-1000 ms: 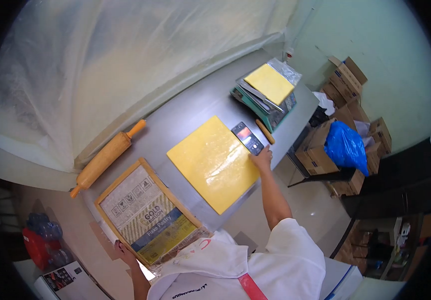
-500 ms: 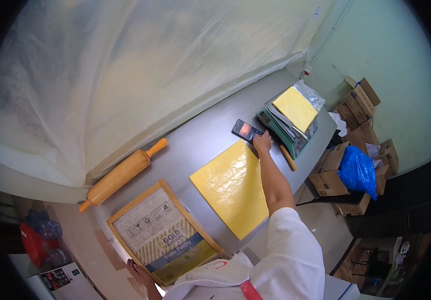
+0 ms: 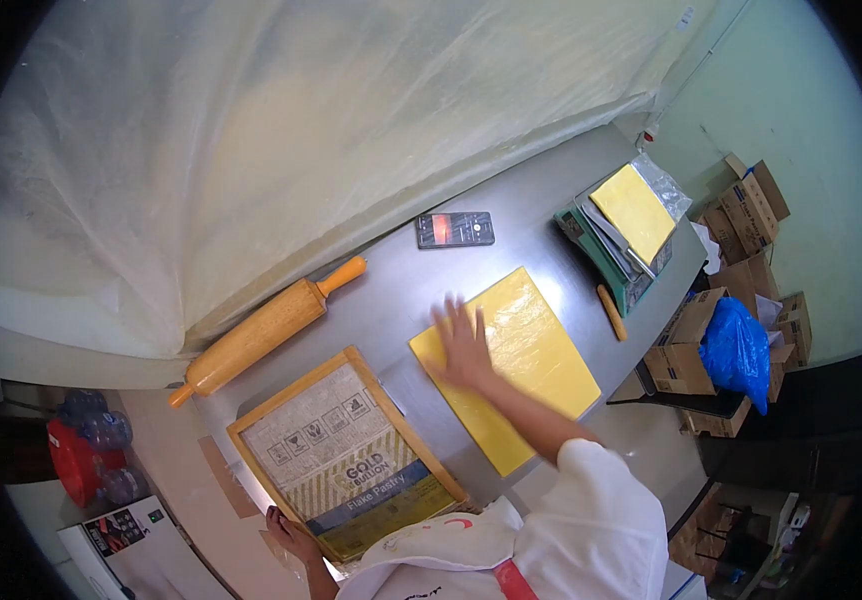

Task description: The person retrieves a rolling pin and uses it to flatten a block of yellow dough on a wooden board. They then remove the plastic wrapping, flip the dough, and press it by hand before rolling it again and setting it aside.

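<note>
My right hand (image 3: pixel 464 345) is spread open over the left part of a yellow wrapped slab (image 3: pixel 541 375), its fingers slightly blurred; contact cannot be made out. A phone (image 3: pixel 455 230) with a lit screen lies beyond the slab, apart from my hand. At the table's near left, a wooden frame (image 3: pixel 376 378) surrounds a flattened bag printed "Flake Pastry" (image 3: pixel 361 475). My left hand (image 3: pixel 294 538) grips the frame's lower left edge, with part of the fingers hidden.
A large wooden rolling pin (image 3: pixel 256 338) lies along the plastic sheeting (image 3: pixel 281 150). To the right, a green scale (image 3: pixel 591 245) carries a smaller yellow slab (image 3: pixel 635 212), and a wooden-handled tool (image 3: pixel 611 312) lies beside it. Cardboard boxes (image 3: pixel 679 360) and a blue bag (image 3: pixel 736 340) stand past the table.
The phone has shifted left and turned to lie more crosswise. My right hand has left it and come back over the yellow slab. My left hand stays at the frame.
</note>
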The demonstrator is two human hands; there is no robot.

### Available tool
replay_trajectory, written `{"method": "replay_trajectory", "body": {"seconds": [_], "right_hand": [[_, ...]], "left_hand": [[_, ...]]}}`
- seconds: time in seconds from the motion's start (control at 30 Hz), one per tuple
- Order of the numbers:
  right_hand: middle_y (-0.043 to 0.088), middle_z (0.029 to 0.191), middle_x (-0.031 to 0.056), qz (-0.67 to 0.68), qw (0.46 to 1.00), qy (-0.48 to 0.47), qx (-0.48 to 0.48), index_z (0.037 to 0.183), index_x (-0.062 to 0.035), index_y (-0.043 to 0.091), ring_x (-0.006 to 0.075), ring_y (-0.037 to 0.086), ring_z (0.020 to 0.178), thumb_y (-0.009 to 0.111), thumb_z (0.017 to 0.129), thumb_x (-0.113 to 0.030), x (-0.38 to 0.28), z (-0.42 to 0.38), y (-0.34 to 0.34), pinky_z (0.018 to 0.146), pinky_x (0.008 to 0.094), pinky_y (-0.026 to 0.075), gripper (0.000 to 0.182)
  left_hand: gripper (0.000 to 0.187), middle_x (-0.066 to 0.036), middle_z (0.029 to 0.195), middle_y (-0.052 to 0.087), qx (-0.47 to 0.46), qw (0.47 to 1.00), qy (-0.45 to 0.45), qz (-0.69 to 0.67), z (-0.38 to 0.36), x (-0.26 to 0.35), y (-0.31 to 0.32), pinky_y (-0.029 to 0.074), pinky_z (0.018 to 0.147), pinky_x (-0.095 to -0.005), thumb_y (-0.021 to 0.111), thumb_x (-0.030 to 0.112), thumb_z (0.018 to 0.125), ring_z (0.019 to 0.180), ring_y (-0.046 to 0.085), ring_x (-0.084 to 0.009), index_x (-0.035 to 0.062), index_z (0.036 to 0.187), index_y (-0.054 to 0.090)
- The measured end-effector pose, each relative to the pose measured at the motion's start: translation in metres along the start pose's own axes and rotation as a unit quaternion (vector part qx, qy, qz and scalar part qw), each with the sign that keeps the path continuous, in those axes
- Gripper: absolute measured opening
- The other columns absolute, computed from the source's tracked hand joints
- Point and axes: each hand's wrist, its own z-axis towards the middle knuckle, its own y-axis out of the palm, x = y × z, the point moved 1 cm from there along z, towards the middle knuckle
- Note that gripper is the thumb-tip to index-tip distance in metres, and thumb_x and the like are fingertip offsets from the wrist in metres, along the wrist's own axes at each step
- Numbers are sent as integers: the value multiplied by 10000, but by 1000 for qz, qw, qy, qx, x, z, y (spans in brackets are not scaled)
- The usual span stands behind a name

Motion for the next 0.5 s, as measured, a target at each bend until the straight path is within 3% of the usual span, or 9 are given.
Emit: {"method": "replay_trajectory", "body": {"seconds": [0.03,0.1,0.2,0.3,0.33,0.5], "right_hand": [[117,1576,260,20,998,13,-51,1511,-43,243,408,90,1473,570,845,-580,-22,-43,-5,1155,606,65,916],[127,1573,263,50,993,81,-65,1511,-43,240,412,104,1468,579,842,-575,-28,-122,20,1136,641,69,920],[157,1569,250,2,986,164,-38,1512,-87,266,405,138,1460,572,850,-573,-9,-186,40,1108,684,83,876],[165,1574,227,-19,983,181,-24,1519,-126,263,399,143,1460,567,855,-566,15,-192,30,1092,707,78,852],[162,1582,207,-16,982,185,-25,1526,-159,254,392,138,1464,557,856,-576,27,-191,29,1098,701,72,846],[135,1593,196,-25,979,202,-12,1534,-160,232,383,115,1473,527,866,-584,54,-179,19,1108,692,56,844]], "left_hand": [[374,-190,1314,518,-1,1000,-1,-3,-2,2,-1,347,1074,-409,401,226,1025,1235,478,-321,-46,1251,524],[370,-190,1317,518,-4,1000,4,-14,1,3,0,348,1074,-404,396,222,1028,1236,479,-319,-48,1244,529],[372,-192,1318,517,3,1000,14,-8,2,-7,2,350,1073,-401,394,218,1029,1236,479,-323,-50,1252,523],[372,-185,1309,502,15,999,33,-15,2,-24,5,363,1054,-407,428,237,1028,1207,487,-309,-56,1239,518],[379,-188,1333,485,14,997,9,-74,2,-24,7,371,1049,-407,435,229,1022,1209,489,-315,-58,1262,499],[394,-192,1347,478,6,997,18,-71,4,-26,6,382,1039,-409,438,224,1018,1220,486,-320,-57,1290,485]]}}
